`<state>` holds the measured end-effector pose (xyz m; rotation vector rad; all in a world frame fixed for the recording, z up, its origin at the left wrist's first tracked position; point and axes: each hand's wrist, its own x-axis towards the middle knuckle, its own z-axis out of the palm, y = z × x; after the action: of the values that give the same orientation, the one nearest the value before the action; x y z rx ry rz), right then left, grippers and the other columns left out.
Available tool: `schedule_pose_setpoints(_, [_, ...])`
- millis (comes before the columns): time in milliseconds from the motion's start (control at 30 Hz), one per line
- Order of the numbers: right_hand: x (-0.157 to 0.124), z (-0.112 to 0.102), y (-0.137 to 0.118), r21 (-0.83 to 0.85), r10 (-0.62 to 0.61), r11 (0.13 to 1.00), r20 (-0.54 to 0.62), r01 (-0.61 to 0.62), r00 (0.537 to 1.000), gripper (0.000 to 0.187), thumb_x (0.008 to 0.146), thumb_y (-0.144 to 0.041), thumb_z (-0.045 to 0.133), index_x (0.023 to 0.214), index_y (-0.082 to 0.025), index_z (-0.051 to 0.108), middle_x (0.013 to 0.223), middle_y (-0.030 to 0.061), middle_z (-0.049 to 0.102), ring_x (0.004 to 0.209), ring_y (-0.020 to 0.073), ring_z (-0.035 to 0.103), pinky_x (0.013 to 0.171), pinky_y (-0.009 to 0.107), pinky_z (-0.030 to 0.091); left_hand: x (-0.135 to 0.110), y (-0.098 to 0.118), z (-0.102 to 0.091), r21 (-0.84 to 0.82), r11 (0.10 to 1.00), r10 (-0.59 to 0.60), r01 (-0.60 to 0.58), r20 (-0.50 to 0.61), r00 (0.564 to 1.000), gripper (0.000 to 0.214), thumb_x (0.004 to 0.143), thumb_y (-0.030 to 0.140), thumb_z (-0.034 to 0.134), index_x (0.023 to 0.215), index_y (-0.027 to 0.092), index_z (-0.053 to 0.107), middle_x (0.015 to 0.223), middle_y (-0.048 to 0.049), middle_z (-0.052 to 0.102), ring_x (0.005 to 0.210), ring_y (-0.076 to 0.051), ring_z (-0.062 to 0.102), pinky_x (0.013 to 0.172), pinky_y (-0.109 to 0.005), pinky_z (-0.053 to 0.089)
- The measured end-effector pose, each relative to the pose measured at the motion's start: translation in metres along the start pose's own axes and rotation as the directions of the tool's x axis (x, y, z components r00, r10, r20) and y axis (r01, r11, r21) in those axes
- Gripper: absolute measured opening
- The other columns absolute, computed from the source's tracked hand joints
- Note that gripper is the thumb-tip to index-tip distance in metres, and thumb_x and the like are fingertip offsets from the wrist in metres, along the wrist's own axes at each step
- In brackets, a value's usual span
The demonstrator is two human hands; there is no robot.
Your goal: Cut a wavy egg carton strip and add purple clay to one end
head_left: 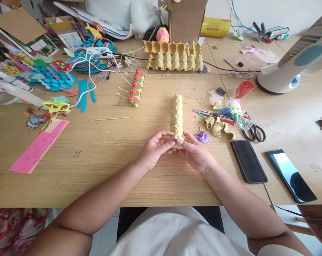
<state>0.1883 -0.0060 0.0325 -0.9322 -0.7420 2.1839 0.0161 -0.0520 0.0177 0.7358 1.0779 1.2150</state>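
Observation:
A long strip of egg-carton cups lies lengthways on the wooden table, pointing away from me. My left hand and my right hand meet at its near end, fingers pinched together on that end. A small purple bit shows between the fingertips. A crumpled purple piece lies just right of my right hand.
A painted carton caterpillar with pin antennae sits to the left. Egg cartons stand at the back. Carton scraps, scissors, a knife, small bags, two phones and a fan are right. Paper crafts crowd the left.

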Motion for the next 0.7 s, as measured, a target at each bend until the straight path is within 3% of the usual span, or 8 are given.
schedule_pose_setpoints(167, [-0.0004, 0.0011, -0.0013, 0.02, -0.016, 1.0, 0.005, 0.016, 1.0, 0.052, 0.068, -0.027, 0.095, 0.109, -0.027, 0.064, 0.098, -0.003, 0.075, 0.082, 0.013, 0.067, 0.072, 0.026, 0.046, -0.0004, -0.0005, 0.0007, 0.012, 1.0, 0.002, -0.002, 0.007, 1.0, 0.046, 0.08, 0.04, 0.086, 0.117, 0.021, 0.066, 0.092, -0.0029, 0.078, 0.079, -0.015, 0.076, 0.071, -0.024, 0.057])
schedule_pose_setpoints(300, [-0.0016, 0.0011, -0.0034, 0.026, -0.051, 0.998, 0.048, 0.05, 0.998, 0.05, 0.071, -0.03, 0.094, 0.11, -0.027, 0.063, 0.094, -0.0026, 0.073, 0.079, 0.0124, 0.064, 0.069, 0.025, 0.047, 0.0005, 0.0022, 0.0025, -0.1, 0.993, -0.068, 0.064, -0.037, 0.997, 0.051, 0.081, 0.043, 0.084, 0.119, 0.022, 0.058, 0.088, -0.0019, 0.077, 0.076, -0.016, 0.076, 0.069, -0.025, 0.06])
schedule_pose_setpoints(433, [-0.0025, 0.0018, -0.0043, 0.036, -0.07, 0.997, 0.091, 0.067, 0.993, 0.048, 0.072, -0.032, 0.093, 0.109, -0.027, 0.064, 0.095, -0.0022, 0.073, 0.077, 0.0124, 0.062, 0.069, 0.026, 0.049, 0.0022, 0.0039, 0.0019, -0.241, 0.952, -0.175, 0.186, 0.065, 0.982, 0.045, 0.083, 0.044, 0.083, 0.113, 0.016, 0.064, 0.087, -0.0037, 0.074, 0.075, -0.013, 0.072, 0.068, -0.022, 0.06])
schedule_pose_setpoints(533, [-0.0027, 0.0023, -0.0033, 0.032, -0.051, 0.998, 0.095, 0.048, 0.994, 0.05, 0.071, -0.032, 0.094, 0.111, -0.027, 0.064, 0.097, -0.0017, 0.072, 0.081, 0.0136, 0.064, 0.072, 0.027, 0.05, 0.0032, 0.0043, -0.0002, -0.284, 0.934, -0.184, 0.217, 0.139, 0.973, 0.041, 0.083, 0.041, 0.084, 0.112, 0.015, 0.069, 0.093, -0.0049, 0.074, 0.078, -0.011, 0.071, 0.069, -0.02, 0.061])
schedule_pose_setpoints(700, [-0.0016, 0.0009, -0.0015, -0.004, -0.005, 1.0, 0.063, 0.005, 0.998, 0.052, 0.07, -0.031, 0.095, 0.112, -0.027, 0.065, 0.096, -0.0029, 0.072, 0.081, 0.0115, 0.063, 0.069, 0.023, 0.047, 0.0038, 0.0055, -0.0025, -0.3, 0.928, -0.186, 0.219, 0.136, 0.973, 0.046, 0.079, 0.033, 0.088, 0.119, 0.021, 0.07, 0.098, -0.0018, 0.075, 0.074, -0.008, 0.069, 0.064, -0.017, 0.059])
